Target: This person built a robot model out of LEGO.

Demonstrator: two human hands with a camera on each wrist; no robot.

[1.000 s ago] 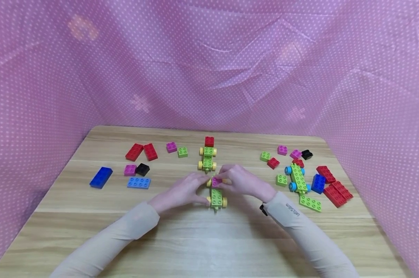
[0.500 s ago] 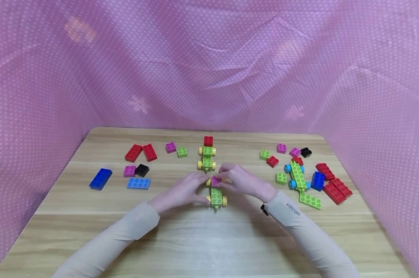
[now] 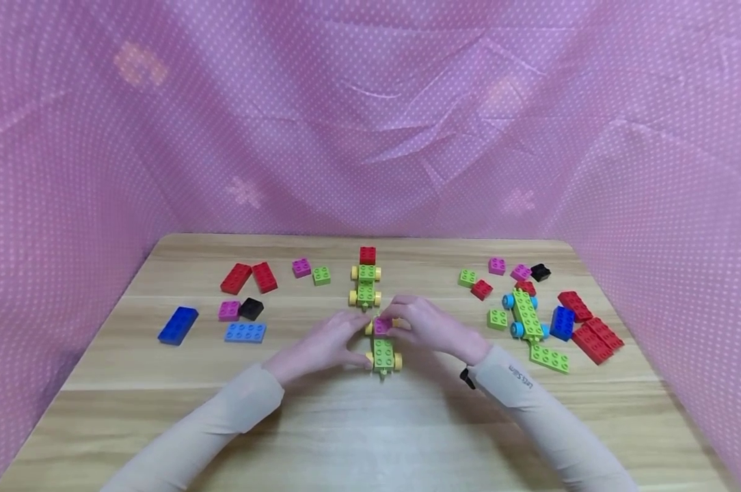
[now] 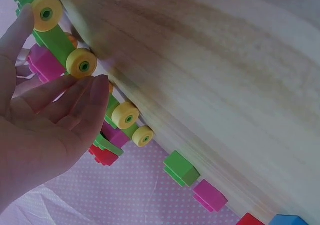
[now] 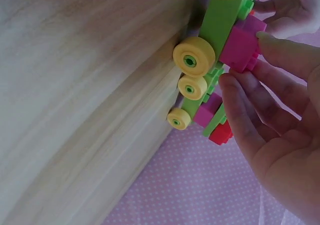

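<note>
Hands meet at the middle of the bench (image 3: pixel 161 410), just as they did a second ago; we see almost no shift in them, only the head camera dipping a little so the bench sits lower in view. Our right hand (image 3: pixel 428 326) pinches the magenta brick (image 3: pixel 381 326) between thumb and fingertips, holding it on the far end of the green wheeled car (image 3: pixel 383 353). Our left hand (image 3: pixel 324 342) has its fingers laid fairly straight against the car's left side, by a yellow wheel (image 4: pixel 81 63), steadying it rather than gripping. We judge the brick is being pressed home, since nothing has lifted away yet. A second green car (image 3: pixel 366 283) topped by a red brick (image 3: pixel 367 255) stands just beyond, and loose bricks lie well apart to both sides.
</note>
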